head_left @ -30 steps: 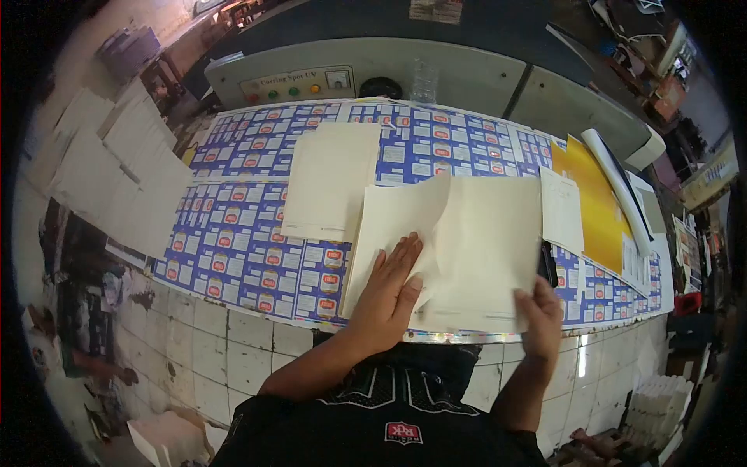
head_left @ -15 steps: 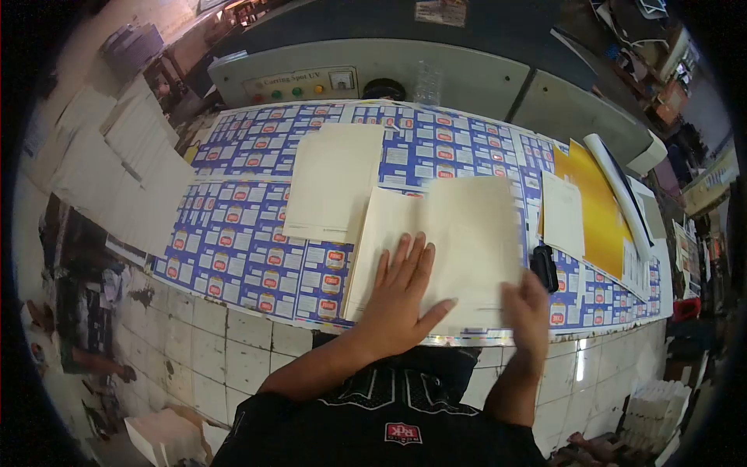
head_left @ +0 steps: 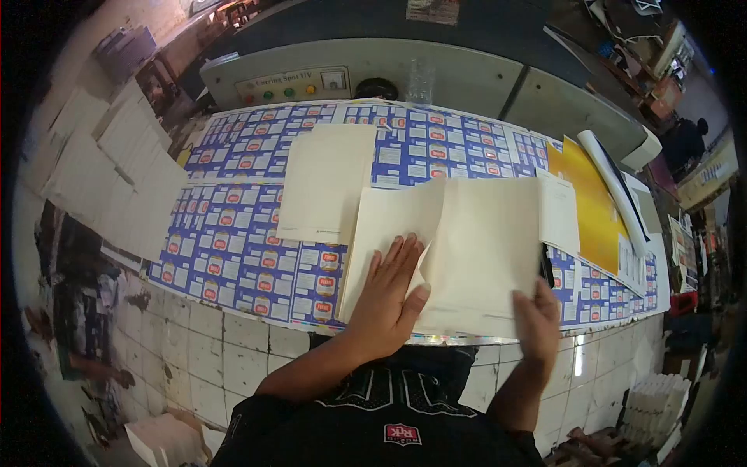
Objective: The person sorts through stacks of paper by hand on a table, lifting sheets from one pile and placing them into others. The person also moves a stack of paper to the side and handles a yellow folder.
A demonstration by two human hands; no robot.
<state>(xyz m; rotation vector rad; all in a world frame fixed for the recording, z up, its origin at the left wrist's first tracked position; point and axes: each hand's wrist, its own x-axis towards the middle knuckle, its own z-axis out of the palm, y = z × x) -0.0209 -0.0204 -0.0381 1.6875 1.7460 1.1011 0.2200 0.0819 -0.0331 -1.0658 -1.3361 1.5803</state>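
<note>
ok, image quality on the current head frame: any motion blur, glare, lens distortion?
Head view: right hand motion-blurred, left hand much crisper; strong wide-angle distortion, machine panel bowed, corners dark; narrow glare streak on the floor tiles, lower right; pinkish bright patch upper left; fine print on the cream sheet too soft to read.

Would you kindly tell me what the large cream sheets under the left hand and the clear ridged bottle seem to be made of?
The large cream sheets: likely matte paper or thin card, from their dull surface and soft fold beside the left hand. The clear ridged bottle: probably thin, glossy plastic, being see-through with faint highlights.
</note>
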